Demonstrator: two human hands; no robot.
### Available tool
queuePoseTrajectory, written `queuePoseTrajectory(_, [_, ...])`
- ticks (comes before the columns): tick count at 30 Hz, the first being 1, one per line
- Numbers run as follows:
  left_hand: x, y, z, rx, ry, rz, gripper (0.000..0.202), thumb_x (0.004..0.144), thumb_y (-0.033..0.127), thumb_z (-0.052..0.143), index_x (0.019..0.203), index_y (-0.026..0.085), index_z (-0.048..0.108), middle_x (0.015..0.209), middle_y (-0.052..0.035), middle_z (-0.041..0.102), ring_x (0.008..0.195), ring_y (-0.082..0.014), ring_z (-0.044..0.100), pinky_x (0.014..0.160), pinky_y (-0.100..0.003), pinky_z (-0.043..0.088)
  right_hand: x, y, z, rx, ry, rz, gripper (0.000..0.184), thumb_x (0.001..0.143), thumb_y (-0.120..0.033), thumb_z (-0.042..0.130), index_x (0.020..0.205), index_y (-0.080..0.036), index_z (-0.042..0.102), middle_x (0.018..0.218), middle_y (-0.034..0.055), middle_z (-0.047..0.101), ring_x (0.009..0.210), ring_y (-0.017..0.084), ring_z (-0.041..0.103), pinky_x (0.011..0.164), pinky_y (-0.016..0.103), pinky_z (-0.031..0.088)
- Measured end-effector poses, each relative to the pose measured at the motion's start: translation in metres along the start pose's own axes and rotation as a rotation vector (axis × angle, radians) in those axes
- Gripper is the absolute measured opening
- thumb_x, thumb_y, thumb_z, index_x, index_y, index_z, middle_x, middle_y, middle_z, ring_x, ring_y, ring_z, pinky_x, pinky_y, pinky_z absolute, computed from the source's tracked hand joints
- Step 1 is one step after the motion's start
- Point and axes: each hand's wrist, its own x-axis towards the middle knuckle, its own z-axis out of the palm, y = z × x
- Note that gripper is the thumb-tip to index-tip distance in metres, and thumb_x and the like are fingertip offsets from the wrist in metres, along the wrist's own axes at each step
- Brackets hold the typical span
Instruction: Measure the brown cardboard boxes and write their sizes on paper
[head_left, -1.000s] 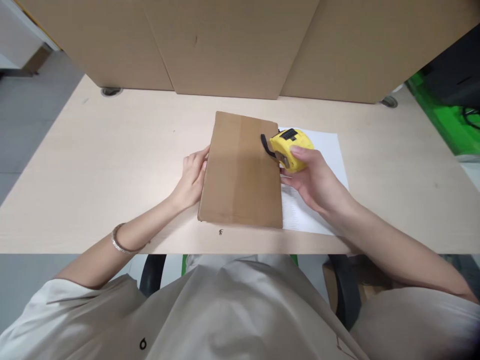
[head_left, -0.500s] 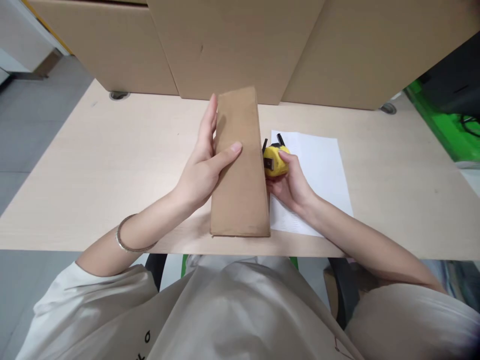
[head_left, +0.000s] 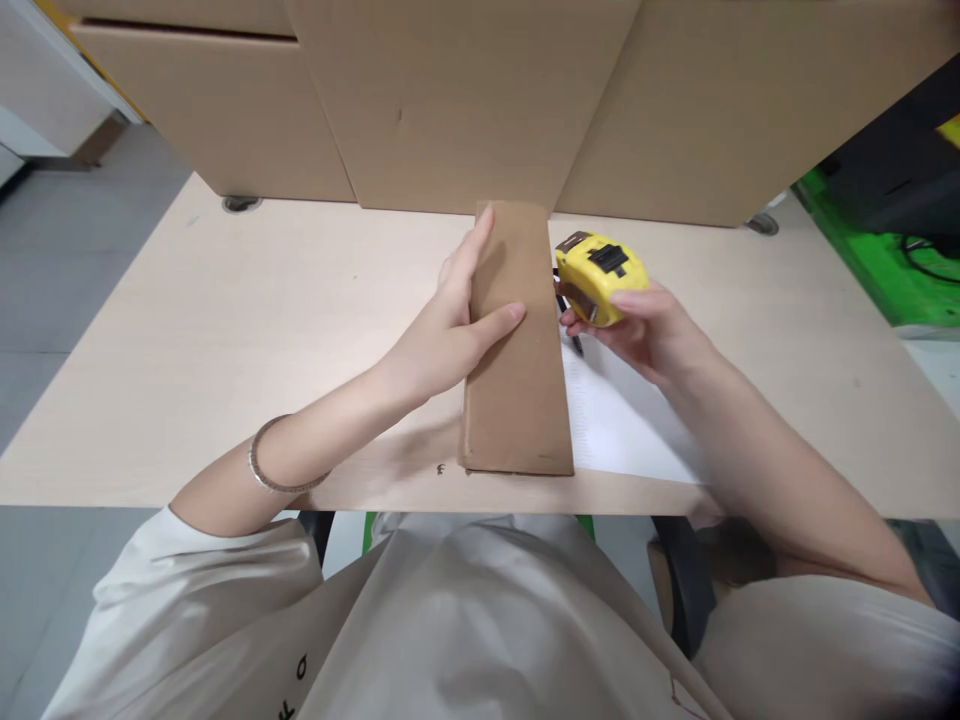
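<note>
A brown cardboard box [head_left: 519,390] stands on its long narrow side on the light wooden desk [head_left: 225,330]. My left hand [head_left: 450,325] grips it from the left, thumb on its upper face and fingers along its left side. My right hand [head_left: 645,325] is closed on a yellow tape measure [head_left: 600,278], held just right of the box's far end. A dark pen or strap shows just below the tape measure.
A white printed sheet [head_left: 622,410] lies on the desk to the right of the box, under my right forearm. Tall cardboard panels [head_left: 450,100] wall off the back of the desk. A green object [head_left: 885,250] sits at the far right.
The box was lying flat, then was tipped up onto its narrow side by my left hand. My right hand has lifted the tape measure up and to the right.
</note>
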Motion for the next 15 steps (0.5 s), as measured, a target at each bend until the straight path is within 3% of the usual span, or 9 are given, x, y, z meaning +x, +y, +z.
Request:
queuePoseTrajectory(5, [0.017, 0.009, -0.02, 0.092, 0.101, -0.007, 0.038, 0.109, 0.041, 0.073, 0.145, 0.034, 0.067, 0.153, -0.0087, 0.067, 0.162, -0.0338, 0.056, 0.133, -0.059, 0.053, 0.013, -0.022, -0.007, 0.034, -0.039, -0.055, 0.046, 0.07, -0.04, 0.081, 0.113, -0.026, 0.075, 0.113, 0.0049, 0.081, 0.07, 0.016, 0.062, 0.056, 0.028, 0.046])
queuePoseTrajectory(10, [0.063, 0.023, -0.028, 0.103, 0.145, 0.02, 0.003, 0.108, 0.029, 0.073, 0.107, 0.027, 0.075, 0.121, -0.0092, 0.069, 0.142, -0.0355, 0.062, 0.13, -0.061, 0.051, 0.026, -0.045, -0.011, -0.137, -0.063, -0.094, 0.043, 0.07, -0.04, 0.084, 0.107, -0.023, 0.074, 0.101, 0.0037, 0.077, 0.064, 0.015, 0.061, 0.049, 0.027, 0.04])
queuePoseTrajectory(15, [0.098, 0.027, -0.011, -0.029, 0.061, 0.004, 0.02, 0.109, 0.027, 0.074, 0.09, 0.024, 0.07, 0.095, -0.0056, 0.061, 0.133, -0.0356, 0.064, 0.121, -0.061, 0.056, 0.032, -0.067, -0.017, -0.373, -0.118, -0.083, 0.04, 0.077, -0.04, 0.092, 0.11, -0.021, 0.079, 0.101, 0.0051, 0.076, 0.083, 0.02, 0.073, 0.065, 0.031, 0.055])
